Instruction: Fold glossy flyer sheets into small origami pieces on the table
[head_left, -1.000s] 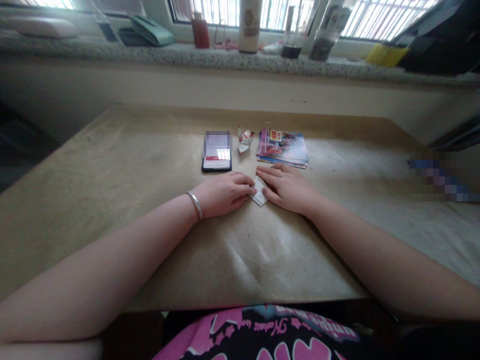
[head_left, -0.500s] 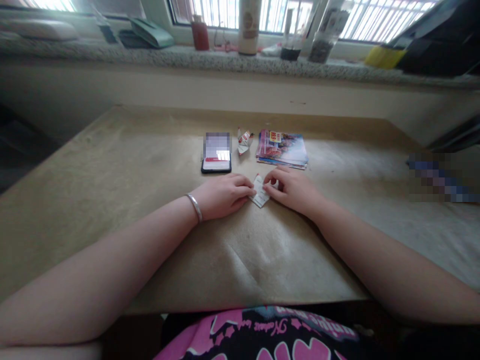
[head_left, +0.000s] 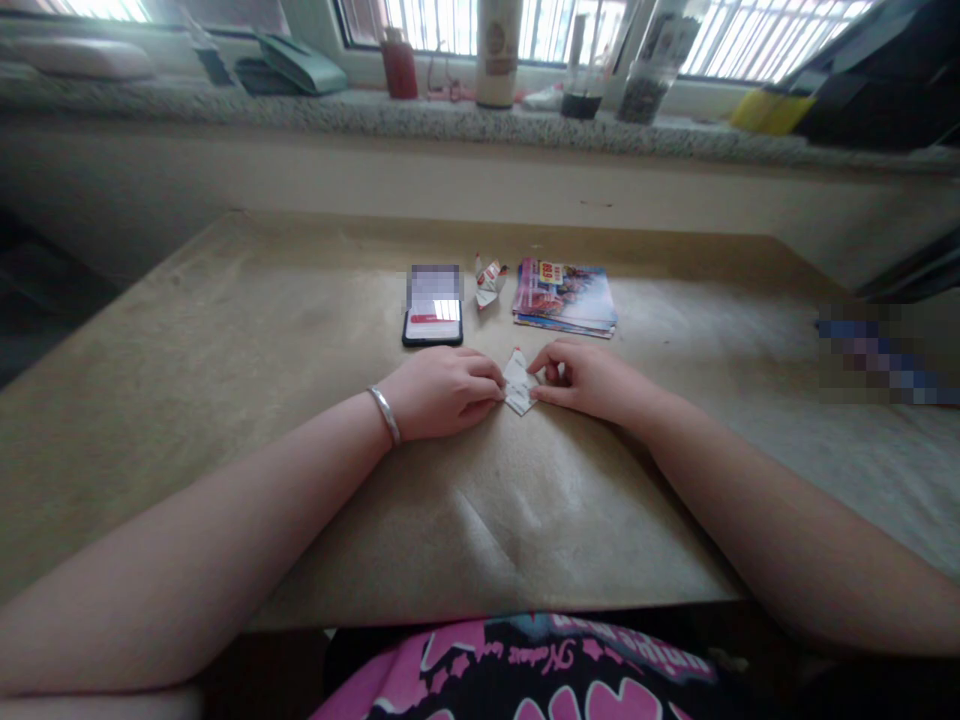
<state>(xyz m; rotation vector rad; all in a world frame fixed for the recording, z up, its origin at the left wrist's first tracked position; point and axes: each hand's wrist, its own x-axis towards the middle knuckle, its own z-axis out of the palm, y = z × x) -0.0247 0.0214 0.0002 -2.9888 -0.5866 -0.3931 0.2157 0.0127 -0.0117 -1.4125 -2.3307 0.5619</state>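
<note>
A small folded piece of printed paper (head_left: 518, 383) lies on the brown table between my two hands. My left hand (head_left: 442, 390), with a silver bracelet at the wrist, rests on the table and pinches the paper's left edge with closed fingers. My right hand (head_left: 589, 378) has its fingers curled and pinches the paper's right edge. A finished folded paper figure (head_left: 488, 280) stands further back, between a phone (head_left: 433, 306) and a stack of colourful leaflets (head_left: 565, 295).
The brown paper-covered table (head_left: 225, 330) reaches to a wall under a stone windowsill (head_left: 450, 118) holding bottles, jars and a green case. A blurred dark object (head_left: 877, 355) lies at the right edge. The table's near edge is at my lap.
My right hand went from lying flat over the paper to curled fingers that pinch its right side. The paper is slightly raised and more of it shows. My left hand has barely moved.
</note>
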